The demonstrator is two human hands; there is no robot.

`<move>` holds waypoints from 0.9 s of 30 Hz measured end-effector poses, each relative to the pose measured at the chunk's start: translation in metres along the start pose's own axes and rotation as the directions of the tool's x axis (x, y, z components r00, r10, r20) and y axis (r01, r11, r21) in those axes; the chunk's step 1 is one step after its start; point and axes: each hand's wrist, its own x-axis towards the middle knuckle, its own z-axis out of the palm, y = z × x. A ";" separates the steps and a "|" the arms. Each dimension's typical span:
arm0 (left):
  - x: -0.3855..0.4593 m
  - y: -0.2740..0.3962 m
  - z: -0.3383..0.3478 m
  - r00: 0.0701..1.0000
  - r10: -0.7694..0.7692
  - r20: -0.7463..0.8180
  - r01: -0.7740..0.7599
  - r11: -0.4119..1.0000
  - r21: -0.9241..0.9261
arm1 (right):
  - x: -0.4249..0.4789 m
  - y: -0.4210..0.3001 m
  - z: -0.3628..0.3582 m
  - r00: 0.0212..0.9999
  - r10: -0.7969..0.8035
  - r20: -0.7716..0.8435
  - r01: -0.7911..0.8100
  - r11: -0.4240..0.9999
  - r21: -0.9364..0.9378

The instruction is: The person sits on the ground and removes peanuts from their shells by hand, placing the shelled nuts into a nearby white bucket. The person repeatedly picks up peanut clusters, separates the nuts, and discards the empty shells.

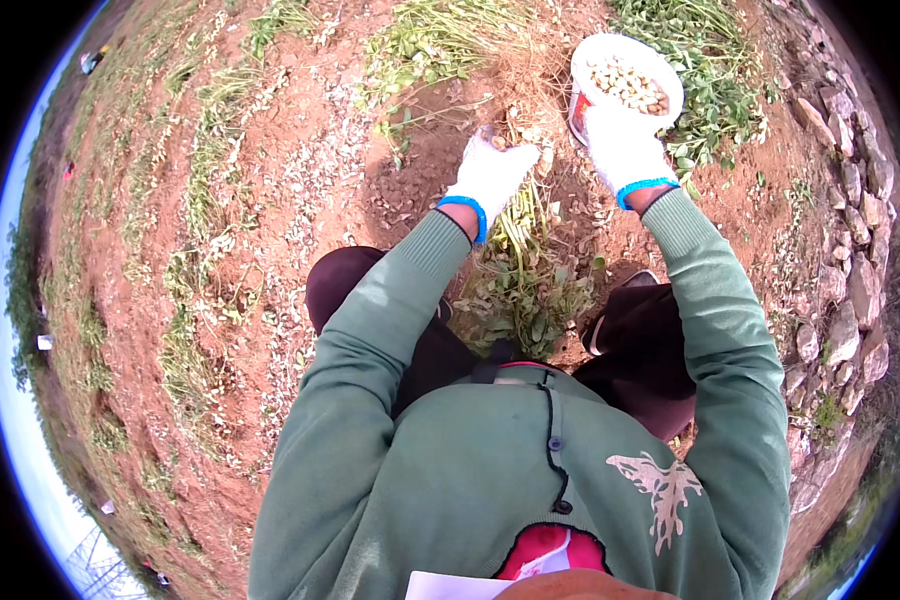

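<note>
My left hand [491,176], in a white knit glove with a blue cuff, is closed at the root end of a pulled peanut plant [523,232]. A few pods [499,142] show at its fingertips. The plant's stems run back towards me, its leaves lying between my feet. My right hand [624,150], gloved the same way, is at the near rim of a white plastic bucket [579,60]. Shelled-looking pale peanuts in their pods [628,84] lie inside the bucket. The right fingers are not clear against the white rim, so any content in them is hidden.
More pulled peanut plants [450,37] lie ahead, roots towards the bucket. Green plants [709,82] are heaped beyond the bucket. A stone wall [844,330] runs along the right. Rows of wilted plants [191,352] and dry leaves cover the reddish soil on the left.
</note>
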 end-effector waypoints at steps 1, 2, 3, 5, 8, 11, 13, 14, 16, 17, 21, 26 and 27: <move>0.003 -0.002 -0.002 0.999 -0.001 0.048 0.005 0.998 -0.068 | 0.005 0.008 -0.004 0.998 0.025 -0.055 -0.020 0.995 0.096; 0.005 -0.005 -0.005 0.995 0.001 0.095 0.012 0.991 -0.135 | 0.009 0.019 -0.009 0.982 0.087 0.165 -0.123 0.968 0.218; 0.005 -0.007 -0.008 0.990 0.001 0.138 0.028 0.979 -0.203 | 0.016 0.023 -0.025 0.916 0.110 0.386 -0.242 0.919 0.312; 0.007 -0.011 -0.013 0.961 0.024 0.274 0.099 0.900 -0.425 | 0.012 0.029 -0.025 0.837 0.119 0.535 -0.421 0.764 0.489; -0.005 0.006 -0.022 0.926 0.102 0.363 0.069 0.901 -0.429 | 0.015 0.041 -0.031 0.649 0.122 0.751 -0.624 0.650 0.434; -0.010 0.017 -0.034 0.879 0.184 0.440 0.051 0.881 -0.471 | 0.046 0.084 -0.010 0.767 0.272 0.581 -0.509 0.809 0.293; -0.009 0.018 -0.039 0.891 0.123 0.436 0.122 0.862 -0.493 | 0.070 0.111 -0.017 0.809 0.355 0.469 -0.523 0.799 0.296; -0.005 0.017 -0.036 0.884 0.147 0.445 0.100 0.868 -0.486 | 0.068 0.141 0.005 0.891 0.402 0.210 -0.451 0.836 0.312; -0.005 0.010 -0.041 0.868 0.194 0.458 0.064 0.869 -0.490 | 0.079 0.143 -0.004 0.910 0.411 0.044 -0.411 0.888 0.205; -0.006 0.009 -0.045 0.854 0.216 0.473 0.060 0.862 -0.503 | 0.080 0.136 -0.016 0.890 0.440 0.122 -0.456 0.845 0.280; -0.010 0.018 -0.045 0.794 0.325 0.515 0.027 0.826 -0.563 | 0.058 0.111 -0.018 0.859 0.270 0.435 -0.508 0.555 0.659; -0.023 0.023 -0.050 0.771 0.323 0.550 0.052 0.828 -0.558 | 0.016 0.044 -0.043 0.847 -0.307 0.434 -0.503 -0.202 0.840; -0.025 0.026 -0.049 0.786 0.302 0.539 0.050 0.838 -0.543 | 0.006 0.036 -0.042 0.862 -0.369 0.347 -0.467 -0.316 0.825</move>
